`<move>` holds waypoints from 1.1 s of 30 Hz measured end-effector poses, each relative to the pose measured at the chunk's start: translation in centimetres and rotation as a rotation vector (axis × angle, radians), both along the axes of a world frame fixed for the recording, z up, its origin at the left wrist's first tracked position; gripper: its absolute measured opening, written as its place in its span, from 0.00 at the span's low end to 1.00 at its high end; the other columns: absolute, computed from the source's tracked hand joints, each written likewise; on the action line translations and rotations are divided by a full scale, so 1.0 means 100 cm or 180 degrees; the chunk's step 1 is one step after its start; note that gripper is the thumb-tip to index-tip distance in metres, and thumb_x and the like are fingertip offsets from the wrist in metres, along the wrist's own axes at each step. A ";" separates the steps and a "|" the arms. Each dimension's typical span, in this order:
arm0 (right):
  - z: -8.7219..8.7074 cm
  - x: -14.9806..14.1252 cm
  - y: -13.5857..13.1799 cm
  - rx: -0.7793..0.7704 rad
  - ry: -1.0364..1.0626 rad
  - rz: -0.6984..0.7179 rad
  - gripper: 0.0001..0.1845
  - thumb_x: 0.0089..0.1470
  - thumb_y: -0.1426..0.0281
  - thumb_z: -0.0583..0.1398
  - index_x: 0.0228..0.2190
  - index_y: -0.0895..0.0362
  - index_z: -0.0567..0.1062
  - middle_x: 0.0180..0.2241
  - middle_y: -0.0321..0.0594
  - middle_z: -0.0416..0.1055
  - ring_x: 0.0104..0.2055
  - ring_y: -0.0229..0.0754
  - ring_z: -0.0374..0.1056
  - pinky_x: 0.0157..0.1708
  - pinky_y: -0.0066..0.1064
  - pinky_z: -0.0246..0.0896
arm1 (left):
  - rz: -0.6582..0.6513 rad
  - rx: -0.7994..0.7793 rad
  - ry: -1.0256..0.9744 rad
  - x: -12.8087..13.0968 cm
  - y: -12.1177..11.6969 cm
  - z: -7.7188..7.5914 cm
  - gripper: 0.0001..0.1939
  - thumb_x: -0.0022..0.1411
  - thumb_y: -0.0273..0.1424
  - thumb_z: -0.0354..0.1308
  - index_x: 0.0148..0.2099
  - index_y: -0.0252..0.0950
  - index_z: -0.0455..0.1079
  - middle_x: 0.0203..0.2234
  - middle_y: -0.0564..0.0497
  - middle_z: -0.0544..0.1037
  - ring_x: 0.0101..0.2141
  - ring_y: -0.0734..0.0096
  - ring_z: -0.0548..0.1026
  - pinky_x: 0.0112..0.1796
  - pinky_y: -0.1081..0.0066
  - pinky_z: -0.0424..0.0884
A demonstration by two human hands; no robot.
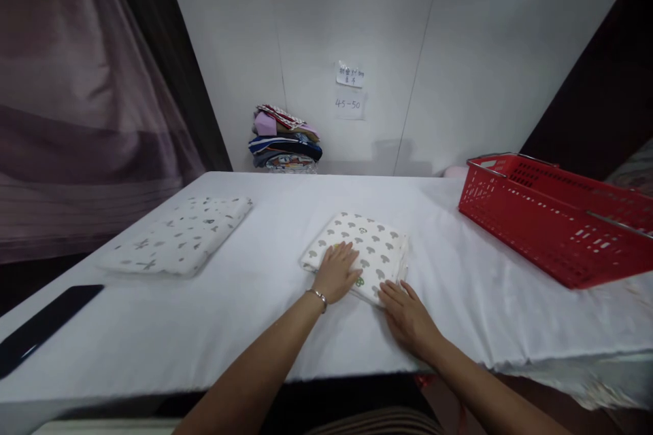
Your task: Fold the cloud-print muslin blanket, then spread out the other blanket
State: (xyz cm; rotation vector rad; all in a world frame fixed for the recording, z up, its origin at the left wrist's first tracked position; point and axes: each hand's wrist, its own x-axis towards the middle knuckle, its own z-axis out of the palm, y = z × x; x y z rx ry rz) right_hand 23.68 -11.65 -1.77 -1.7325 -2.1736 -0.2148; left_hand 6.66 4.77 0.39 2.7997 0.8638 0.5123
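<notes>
The folded mushroom-print cloth (375, 251) lay mid-table, set at a slant, its nearest corner well inside the front edge! The left hand (337, 272), bracelet (320, 299) at the wrist, lay flat on top, fingers spread, gripping nothing; the right hand (411, 319) rested at the near right corner, palm down, fingers extended and close together, pinching nothing either. Room to move? Plenty: white tablecloth (255, 326) ran leftward to a second patterned cloth (183, 238) and a flat black object (45, 326), and rightward, slightly rumpled, to the red basket (535, 228) near the side. Beyond the far edge rose a stack of folded fabrics (286, 143) against a pale wall (459, 47); paper notes (349, 103), one reading 45-50, hung there, and a mauve curtain (76, 102) draped the left.
</notes>
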 end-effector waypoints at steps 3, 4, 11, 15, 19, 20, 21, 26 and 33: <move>0.023 -0.001 0.012 -0.0106 0.0207 -0.0027 0.23 0.54 0.72 0.50 0.52 0.56 0.64 0.52 0.47 0.65 0.56 0.47 0.57 0.56 0.51 0.46 | 0.0020 0.0277 0.0078 0.008 -0.007 -0.016 0.25 0.63 0.44 0.43 0.59 0.41 0.56 0.60 0.48 0.56 0.60 0.60 0.48 0.58 0.52 0.44; 0.031 -0.001 0.022 -0.0076 0.0246 -0.0063 0.23 0.55 0.70 0.50 0.53 0.57 0.64 0.53 0.47 0.64 0.57 0.47 0.56 0.56 0.50 0.45 | 0.0046 0.0357 0.0076 0.008 -0.008 -0.020 0.25 0.63 0.44 0.43 0.59 0.42 0.55 0.60 0.49 0.56 0.60 0.60 0.48 0.58 0.52 0.43; 0.045 0.017 0.125 -0.0265 0.0144 -0.0884 0.32 0.56 0.59 0.50 0.57 0.66 0.57 0.61 0.55 0.47 0.63 0.53 0.40 0.57 0.46 0.40 | 0.0092 0.0465 0.0151 0.004 -0.008 -0.024 0.25 0.63 0.44 0.42 0.60 0.42 0.53 0.60 0.49 0.56 0.60 0.60 0.49 0.58 0.52 0.45; 0.012 0.045 0.148 -0.0704 -0.0001 -0.1547 0.35 0.57 0.55 0.48 0.57 0.67 0.56 0.60 0.54 0.49 0.62 0.54 0.41 0.57 0.46 0.37 | 0.0116 0.0356 0.0119 0.001 -0.014 -0.023 0.24 0.64 0.43 0.42 0.60 0.43 0.54 0.60 0.50 0.56 0.60 0.61 0.48 0.58 0.53 0.44; -0.010 0.056 0.147 -0.0671 -0.0163 -0.1569 0.36 0.57 0.53 0.45 0.57 0.66 0.55 0.61 0.52 0.48 0.62 0.53 0.40 0.57 0.44 0.34 | 0.0108 -0.0055 0.0204 0.006 -0.007 -0.008 0.23 0.63 0.44 0.42 0.57 0.44 0.58 0.58 0.52 0.59 0.59 0.63 0.53 0.57 0.55 0.48; -0.011 0.057 0.147 -0.0657 -0.0188 -0.1564 0.36 0.57 0.53 0.44 0.57 0.67 0.55 0.61 0.52 0.48 0.62 0.53 0.40 0.57 0.44 0.34 | 0.0170 -0.0179 0.0243 0.008 -0.001 -0.003 0.22 0.63 0.45 0.41 0.56 0.45 0.60 0.58 0.52 0.60 0.58 0.64 0.54 0.56 0.56 0.50; -0.012 0.056 0.146 -0.0648 -0.0203 -0.1564 0.36 0.57 0.53 0.44 0.57 0.67 0.55 0.61 0.53 0.48 0.62 0.53 0.41 0.57 0.44 0.34 | 0.0296 -0.0275 0.0276 0.009 0.007 0.003 0.22 0.63 0.46 0.39 0.55 0.44 0.61 0.57 0.52 0.61 0.58 0.64 0.55 0.56 0.57 0.51; -0.010 0.055 0.143 -0.0660 -0.0241 -0.1572 0.36 0.57 0.53 0.44 0.58 0.67 0.55 0.61 0.53 0.47 0.62 0.53 0.40 0.57 0.44 0.34 | 0.1408 -0.0539 0.0441 0.002 0.042 0.004 0.32 0.61 0.49 0.38 0.62 0.38 0.51 0.62 0.47 0.51 0.61 0.58 0.47 0.57 0.53 0.46; 0.015 0.038 0.164 -0.0647 -0.0240 -0.1350 0.35 0.57 0.54 0.43 0.57 0.65 0.55 0.62 0.53 0.44 0.63 0.52 0.37 0.57 0.48 0.34 | 0.1552 -0.0350 0.0542 -0.003 0.045 -0.019 0.33 0.61 0.48 0.34 0.63 0.37 0.48 0.62 0.48 0.50 0.59 0.60 0.50 0.55 0.57 0.49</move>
